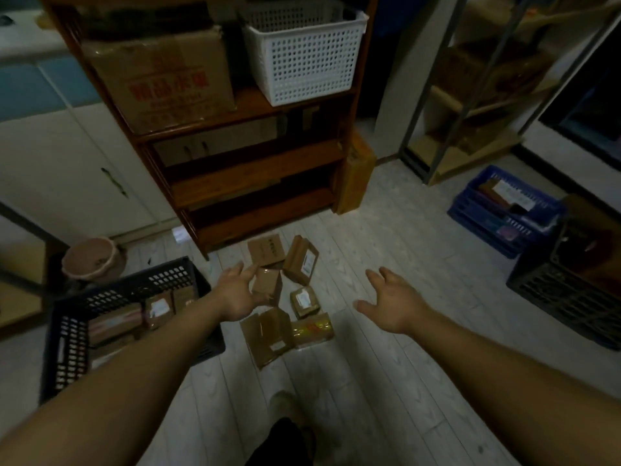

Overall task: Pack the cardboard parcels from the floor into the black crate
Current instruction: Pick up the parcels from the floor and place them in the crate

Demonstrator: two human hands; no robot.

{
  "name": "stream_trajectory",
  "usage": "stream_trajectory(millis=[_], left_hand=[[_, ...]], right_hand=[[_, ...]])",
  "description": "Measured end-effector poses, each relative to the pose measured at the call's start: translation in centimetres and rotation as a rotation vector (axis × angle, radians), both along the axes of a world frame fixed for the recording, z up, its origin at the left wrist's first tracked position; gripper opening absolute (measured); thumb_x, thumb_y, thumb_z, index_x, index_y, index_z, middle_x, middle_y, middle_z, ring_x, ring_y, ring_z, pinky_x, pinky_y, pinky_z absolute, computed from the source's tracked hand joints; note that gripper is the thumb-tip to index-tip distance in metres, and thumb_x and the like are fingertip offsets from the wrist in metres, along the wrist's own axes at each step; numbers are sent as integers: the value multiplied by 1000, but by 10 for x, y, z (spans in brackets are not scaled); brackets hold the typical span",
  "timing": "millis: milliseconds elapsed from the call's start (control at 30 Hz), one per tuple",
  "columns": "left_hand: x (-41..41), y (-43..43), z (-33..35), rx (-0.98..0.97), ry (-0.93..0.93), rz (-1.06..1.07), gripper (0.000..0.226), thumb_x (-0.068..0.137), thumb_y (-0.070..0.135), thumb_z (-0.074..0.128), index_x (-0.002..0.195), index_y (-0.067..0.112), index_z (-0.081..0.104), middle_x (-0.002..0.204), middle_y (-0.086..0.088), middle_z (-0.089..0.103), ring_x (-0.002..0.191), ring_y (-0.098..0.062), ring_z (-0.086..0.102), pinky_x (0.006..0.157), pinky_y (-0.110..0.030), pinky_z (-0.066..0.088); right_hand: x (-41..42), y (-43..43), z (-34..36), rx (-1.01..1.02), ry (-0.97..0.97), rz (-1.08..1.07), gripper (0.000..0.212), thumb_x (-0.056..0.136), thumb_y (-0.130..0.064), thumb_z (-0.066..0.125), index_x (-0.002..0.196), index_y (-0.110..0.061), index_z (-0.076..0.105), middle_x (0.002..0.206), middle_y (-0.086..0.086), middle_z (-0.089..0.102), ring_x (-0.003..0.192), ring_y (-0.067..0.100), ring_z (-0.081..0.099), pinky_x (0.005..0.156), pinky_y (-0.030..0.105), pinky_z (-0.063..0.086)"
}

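Several cardboard parcels lie in a cluster on the pale floor: a flat one [266, 251] at the back, a labelled one [301, 260] beside it, a small one [267, 285] in the middle, a small labelled one [304, 301], a long one [267, 335] at the front and a shiny yellow-taped one [313, 330]. The black crate [69, 338] stands to the left with several parcels inside. My left hand [237, 290] is spread open right beside the small middle parcel, fingers near its edge. My right hand [391, 302] hovers open to the right of the cluster, holding nothing.
A wooden shelf unit [242, 156] stands just behind the parcels, with a big carton and a white basket [304, 55] on it. A pink pot [92, 260] sits left of it. A blue crate [504, 210] and another black crate [568, 290] stand at right. My foot [285, 403] is below.
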State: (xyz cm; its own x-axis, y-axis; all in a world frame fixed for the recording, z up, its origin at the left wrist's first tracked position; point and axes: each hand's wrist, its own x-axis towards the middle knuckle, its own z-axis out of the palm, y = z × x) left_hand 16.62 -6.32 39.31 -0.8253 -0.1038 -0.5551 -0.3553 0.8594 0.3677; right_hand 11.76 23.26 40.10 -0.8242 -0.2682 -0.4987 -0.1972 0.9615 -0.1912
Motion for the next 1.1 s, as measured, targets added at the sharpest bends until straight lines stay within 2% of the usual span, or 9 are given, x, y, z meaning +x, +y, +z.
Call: stream_trajectory(millis=[233,367,500,700,767,833,900,1000,1100], left_hand=[[-34,-23,-87,-12,-172,145,80,90,51,48,150,20,4,157,-15,5,144,-33,6,116,-43,11],[-38,-23,-142,135,-240,368,79,89,43,55,149,18,10,157,-11,13,143,-29,15,117,-40,18],[-39,-17,-216,184,-301,594,80,88,40,59,149,17,13,157,-10,14,143,-27,16,116,-42,20],[-49,-9,-353,230,-364,864,79,86,38,61,148,17,17,155,-12,21,140,-29,25,112,-39,25],[-53,-11,-402,245,-340,891,72,88,31,60,147,14,23,151,-14,29,128,-27,42,101,-24,37],[-57,-13,-449,285,-285,909,57,91,20,58,141,9,33,139,-16,44,85,-8,55,66,1,42],[-60,-17,-493,326,-267,923,51,91,17,56,138,11,38,121,-9,52,70,0,49,44,0,40],[-57,-24,-550,383,-278,965,47,88,27,61,130,15,43,110,1,50,97,-17,58,66,-17,49],[-50,-24,-577,455,-321,1049,12,92,30,54,100,21,55,95,-3,62,76,-13,58,60,-24,45]], right_hand=[[-76,-22,-80,-43,-205,-13,84,87,-66,42,151,-26,5,160,6,4,145,28,9,116,42,14],[-122,-51,-140,-119,-315,1,77,89,-59,45,150,-21,16,156,9,20,140,30,24,108,40,28],[-152,-86,-219,-251,-486,-56,54,91,-45,54,137,-19,42,135,9,50,109,21,53,78,22,37],[-152,-112,-363,-286,-643,21,36,92,-32,56,125,-18,52,97,-6,57,73,-3,48,59,9,37],[-145,-124,-411,-310,-666,34,32,91,-32,59,120,-19,56,105,-1,62,89,8,59,73,15,48],[-137,-137,-459,-269,-683,65,38,89,-41,58,123,-24,56,115,2,61,104,20,58,89,37,51],[-129,-154,-505,-224,-716,67,45,89,-47,55,130,-26,51,123,2,58,105,20,57,88,36,49],[-112,-178,-559,-251,-735,11,42,93,-48,47,125,-22,53,120,8,60,98,24,61,83,36,52],[-95,-191,-590,-151,-798,51,54,96,-52,34,143,-27,33,147,7,37,133,31,37,111,46,29]])
